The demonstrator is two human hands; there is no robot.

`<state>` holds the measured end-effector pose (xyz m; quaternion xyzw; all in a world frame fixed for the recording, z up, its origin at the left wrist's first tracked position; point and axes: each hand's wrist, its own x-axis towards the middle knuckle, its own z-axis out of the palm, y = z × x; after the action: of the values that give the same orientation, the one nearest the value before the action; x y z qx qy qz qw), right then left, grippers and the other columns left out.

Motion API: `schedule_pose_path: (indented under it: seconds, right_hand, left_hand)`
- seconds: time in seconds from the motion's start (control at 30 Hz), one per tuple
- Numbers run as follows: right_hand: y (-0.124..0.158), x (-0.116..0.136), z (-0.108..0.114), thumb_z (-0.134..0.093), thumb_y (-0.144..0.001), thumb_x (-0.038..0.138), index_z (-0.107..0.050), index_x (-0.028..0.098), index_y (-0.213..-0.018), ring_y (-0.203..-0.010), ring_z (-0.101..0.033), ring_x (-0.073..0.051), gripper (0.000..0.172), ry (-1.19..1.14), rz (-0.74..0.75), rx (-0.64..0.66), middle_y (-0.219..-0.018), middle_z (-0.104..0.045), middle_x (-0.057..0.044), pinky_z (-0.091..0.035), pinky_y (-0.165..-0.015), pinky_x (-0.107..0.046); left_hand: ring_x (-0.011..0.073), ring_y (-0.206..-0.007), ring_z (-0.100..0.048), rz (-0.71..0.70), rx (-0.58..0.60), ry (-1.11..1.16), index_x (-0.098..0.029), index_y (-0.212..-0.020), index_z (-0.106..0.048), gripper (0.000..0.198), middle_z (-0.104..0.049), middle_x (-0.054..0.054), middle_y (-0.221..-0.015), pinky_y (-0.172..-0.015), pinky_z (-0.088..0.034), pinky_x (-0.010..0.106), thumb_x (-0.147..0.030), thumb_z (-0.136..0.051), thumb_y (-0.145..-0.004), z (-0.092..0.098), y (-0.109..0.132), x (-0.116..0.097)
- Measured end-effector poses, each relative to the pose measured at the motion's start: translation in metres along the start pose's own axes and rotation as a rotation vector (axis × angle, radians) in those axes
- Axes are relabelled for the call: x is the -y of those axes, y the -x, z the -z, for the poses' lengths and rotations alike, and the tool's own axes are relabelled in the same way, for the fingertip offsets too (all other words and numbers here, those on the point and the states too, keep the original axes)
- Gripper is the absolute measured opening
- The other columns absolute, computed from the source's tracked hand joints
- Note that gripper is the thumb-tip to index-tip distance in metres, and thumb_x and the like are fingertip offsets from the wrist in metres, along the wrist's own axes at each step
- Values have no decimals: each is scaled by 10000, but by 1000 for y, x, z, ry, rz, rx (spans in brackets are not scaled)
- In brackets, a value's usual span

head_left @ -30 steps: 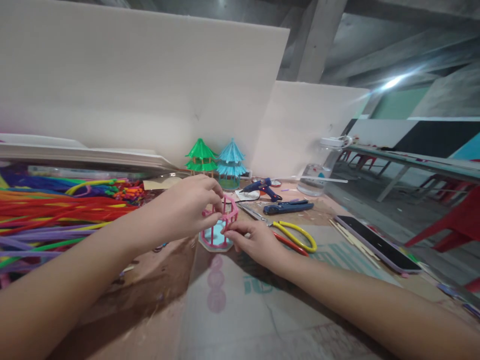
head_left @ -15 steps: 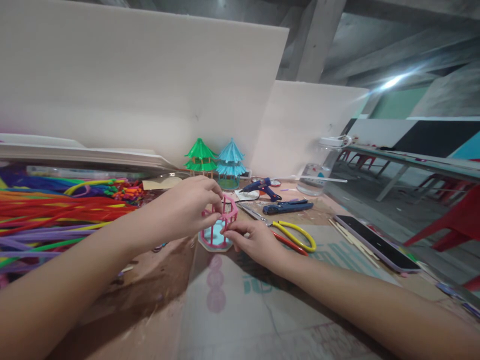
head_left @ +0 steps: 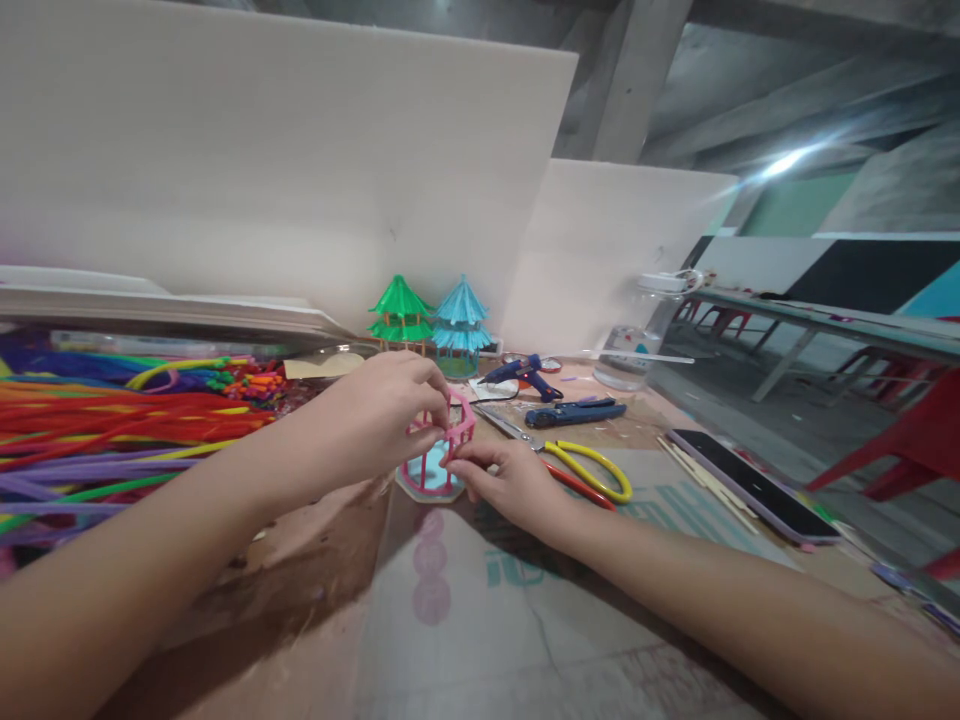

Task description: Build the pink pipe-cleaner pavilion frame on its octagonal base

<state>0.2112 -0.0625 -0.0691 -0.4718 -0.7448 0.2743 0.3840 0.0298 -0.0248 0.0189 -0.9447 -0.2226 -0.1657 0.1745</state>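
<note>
Hardly anything has moved since the earlier frames: the whole scene has slid very slightly, and both my hands keep the same pose.

Seen from my head, the task's thing, a small pink open frame with upright posts and a many-sided ring on top (head_left: pixel 424 468), stands on its pale blue base (head_left: pixel 437 458) at the far edge of a greyish printed sheet (head_left: pixel 465 620). My left hand (head_left: pixel 391 408) arches over its upper left side, fingers bent down and thumb reaching across the ring; the fingertips are partly hidden, so I cannot tell whether they grip it. My right hand (head_left: pixel 517 487) comes in low from the other side, thumb and forefinger pinching a post of the frame.

Just beyond my right hand lie scissors with yellow and orange handles (head_left: pixel 592 454), then a long dark blue hand tool (head_left: pixel 576 412) and a dark blue glue gun (head_left: pixel 525 375). Behind the frame, a green two-tiered pavilion model (head_left: pixel 400 303) stands next to a light blue one (head_left: pixel 463 312). Many-coloured fuzzy stems (head_left: pixel 127 415) lie heaped to my left; a black-screened phone (head_left: pixel 752 486) lies well to my right.
</note>
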Motion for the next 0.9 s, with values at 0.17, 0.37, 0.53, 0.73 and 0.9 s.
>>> schedule_pose_path:
  seconds: [0.17,0.37,0.53,0.73,0.9]
  right_hand:
    - [-1,-1,-1,-583,-849,253,-698,183,-739,-509,-519,-107,174,-16,-10,-5,-519,-570,39,-413,-546,-209]
    - [-1,-3,2,-561,-850,261,-702,173,-777,-492,-517,-110,181,-49,-95,-22,-507,-554,39,-406,-522,-214]
    - [1,-6,6,-587,-829,300,-724,170,-852,-527,-545,-126,190,-20,-74,-60,-576,-627,12,-423,-542,-235]
    - [7,-6,17,-539,-871,326,-647,172,-699,-548,-521,-120,255,41,153,-302,-594,-598,2,-421,-538,-234]
    - [3,5,32,-547,-909,238,-703,205,-1026,-809,-584,-172,198,290,570,-340,-866,-639,-57,-493,-741,-319]
  left_hand:
    - [195,-869,-639,4,12,25,-192,-809,-743,203,-712,73,-955,-796,-492,321,-275,-565,-862,0,0,0]
    - [222,-997,-624,84,113,163,-219,-1091,-697,316,-678,89,-1088,-834,-481,332,-365,-473,-924,3,8,20]
    - [211,-1079,-598,89,243,244,-241,-1069,-707,276,-639,72,-1192,-910,-448,310,-369,-560,-875,2,12,30]
    - [198,-1058,-607,137,224,316,-244,-1016,-719,276,-646,62,-1175,-882,-447,281,-423,-557,-882,3,12,30]
    - [181,-1030,-613,104,214,350,-255,-961,-740,249,-653,51,-1146,-873,-444,261,-391,-538,-905,0,9,33]
